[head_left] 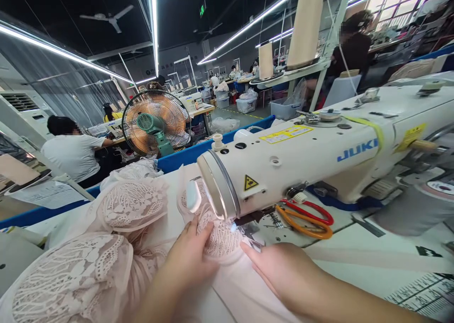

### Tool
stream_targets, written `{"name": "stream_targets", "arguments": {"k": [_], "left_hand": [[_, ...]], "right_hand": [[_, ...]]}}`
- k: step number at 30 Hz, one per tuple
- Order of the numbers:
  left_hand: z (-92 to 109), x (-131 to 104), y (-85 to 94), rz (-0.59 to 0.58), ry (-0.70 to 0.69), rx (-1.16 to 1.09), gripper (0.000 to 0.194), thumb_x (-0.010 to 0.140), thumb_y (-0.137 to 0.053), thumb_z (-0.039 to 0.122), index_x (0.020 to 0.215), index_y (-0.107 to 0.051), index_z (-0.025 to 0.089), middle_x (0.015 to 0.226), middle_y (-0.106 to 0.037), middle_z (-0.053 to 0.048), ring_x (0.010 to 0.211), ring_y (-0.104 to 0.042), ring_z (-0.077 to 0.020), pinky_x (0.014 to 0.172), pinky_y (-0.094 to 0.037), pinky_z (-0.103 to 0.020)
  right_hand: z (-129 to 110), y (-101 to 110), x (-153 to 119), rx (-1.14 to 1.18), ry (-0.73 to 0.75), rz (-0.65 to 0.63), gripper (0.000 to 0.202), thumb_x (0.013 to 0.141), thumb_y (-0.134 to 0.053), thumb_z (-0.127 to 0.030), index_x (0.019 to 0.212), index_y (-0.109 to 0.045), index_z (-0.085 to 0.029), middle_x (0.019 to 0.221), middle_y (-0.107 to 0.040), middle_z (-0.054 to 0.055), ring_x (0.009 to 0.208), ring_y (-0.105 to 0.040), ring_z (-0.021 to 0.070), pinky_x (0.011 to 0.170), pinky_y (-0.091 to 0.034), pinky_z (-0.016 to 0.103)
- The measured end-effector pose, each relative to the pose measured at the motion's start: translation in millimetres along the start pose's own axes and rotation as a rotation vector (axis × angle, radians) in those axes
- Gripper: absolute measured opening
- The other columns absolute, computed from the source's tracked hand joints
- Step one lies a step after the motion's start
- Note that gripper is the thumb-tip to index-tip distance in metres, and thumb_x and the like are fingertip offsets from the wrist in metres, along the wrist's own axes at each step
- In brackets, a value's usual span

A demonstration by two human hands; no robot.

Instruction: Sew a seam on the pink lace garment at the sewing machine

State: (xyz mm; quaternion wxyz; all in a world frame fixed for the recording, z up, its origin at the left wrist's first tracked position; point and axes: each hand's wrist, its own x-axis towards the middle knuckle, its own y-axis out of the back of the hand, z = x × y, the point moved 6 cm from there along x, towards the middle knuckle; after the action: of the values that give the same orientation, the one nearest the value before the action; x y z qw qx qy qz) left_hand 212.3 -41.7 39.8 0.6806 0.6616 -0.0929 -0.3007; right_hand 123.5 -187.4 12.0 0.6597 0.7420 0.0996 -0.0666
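Note:
A pale pink lace piece (223, 238) lies under the needle end of a white sewing machine (283, 157). My left hand (191, 252) rests on the lace to the left of the needle, its thumb and fingers apart. At the right edge of the lace is my right hand (283, 266), its fingers together on the fabric near the presser foot; whether they pinch the cloth is hidden. Plain pale fabric hangs from the lace toward me between both hands. More lace cups (81, 271) are heaped on the left of the table.
Orange-handled scissors (305, 223) and a red handle (315, 212) lie beneath the machine arm. A ruler scale (422, 294) marks the table at the lower right. Beyond a blue-edged bin (170, 162) stands a fan (152, 124). A person in white (71, 148) sits at the left.

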Motion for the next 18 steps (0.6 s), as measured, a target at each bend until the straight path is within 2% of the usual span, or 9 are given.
{"name": "stream_targets", "arguments": {"k": [2,5,8,14,18], "left_hand": [[-3,2,1.4,-0.006,0.030,-0.018,0.085,0.065,-0.062,0.034,0.144,-0.030,0.029,0.153,-0.017,-0.014,0.140,-0.020,-0.0303,0.112,-0.025,-0.041],[-4,5,4.5,0.044,0.016,-0.039,0.082,0.066,-0.060,0.033,0.143,-0.033,0.027,0.153,-0.020,-0.012,0.139,-0.023,-0.0310,0.111,-0.026,-0.040],[-4,8,5.4,0.090,-0.011,-0.051,0.079,0.066,-0.059,0.031,0.142,-0.036,0.023,0.150,-0.027,-0.010,0.137,-0.028,-0.0314,0.110,-0.029,-0.039],[-7,12,6.7,0.142,-0.005,-0.045,0.075,0.066,-0.057,0.031,0.139,-0.040,0.023,0.146,-0.034,-0.010,0.133,-0.033,-0.0307,0.106,-0.034,-0.037],[-7,14,6.8,0.173,-0.003,-0.025,0.073,0.068,-0.056,0.031,0.139,-0.040,0.022,0.145,-0.035,-0.011,0.132,-0.035,-0.0306,0.106,-0.034,-0.038]], "right_hand": [[-1,-4,3,-0.104,-0.009,-0.100,0.073,0.080,-0.050,-0.012,0.146,-0.024,-0.028,0.079,-0.068,0.008,0.071,-0.064,0.0296,0.045,-0.022,0.030],[-3,-4,7,-0.143,-0.022,-0.095,0.075,0.080,-0.049,-0.011,0.147,-0.021,-0.029,0.079,-0.068,0.008,0.070,-0.065,0.0300,0.045,-0.025,0.030],[-2,-9,9,-0.159,-0.026,-0.071,0.069,0.084,-0.047,-0.014,0.146,-0.023,-0.030,0.076,-0.068,0.008,0.067,-0.064,0.0304,0.045,-0.027,0.031],[1,-17,9,-0.149,0.006,0.117,0.058,0.083,-0.053,-0.018,0.139,-0.042,-0.028,0.061,-0.063,0.006,0.051,-0.059,0.0239,0.043,-0.027,0.027],[1,-19,8,-0.173,-0.008,0.067,0.062,0.080,-0.055,-0.015,0.139,-0.041,-0.030,0.063,-0.064,0.005,0.054,-0.060,0.0247,0.043,-0.025,0.027]]}}
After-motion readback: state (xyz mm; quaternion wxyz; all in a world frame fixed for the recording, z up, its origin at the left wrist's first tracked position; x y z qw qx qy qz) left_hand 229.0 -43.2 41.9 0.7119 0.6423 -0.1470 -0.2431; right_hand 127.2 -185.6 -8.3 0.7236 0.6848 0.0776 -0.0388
